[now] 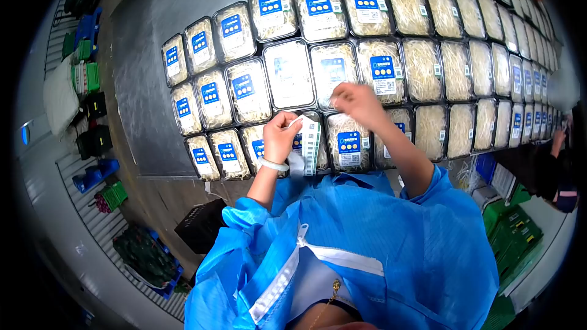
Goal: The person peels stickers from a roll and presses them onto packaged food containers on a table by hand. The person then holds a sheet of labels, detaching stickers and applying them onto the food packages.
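Observation:
My left hand (282, 137), with a pale bangle at the wrist, pinches the top of a strip of small printed stickers (310, 146) that hangs over the near row. Above the packs to its right is my right hand (356, 102), slightly blurred, fingertips pinched together; whatever they hold is too small to make out. Below it lies a black tray of bean sprouts (347, 146) under clear film, with a blue label and a small white-and-green sticker. Another labelled sprout tray (330, 70), partly under glare, is just beyond my right fingers.
Several rows of sprout trays (422, 70) cover the dark table (143, 98), those on the right tightly packed. Green and blue crates stand on the floor at left, near a black crate (202, 226). More green crates (513, 238) are at right, where another person (559, 171) is partly visible.

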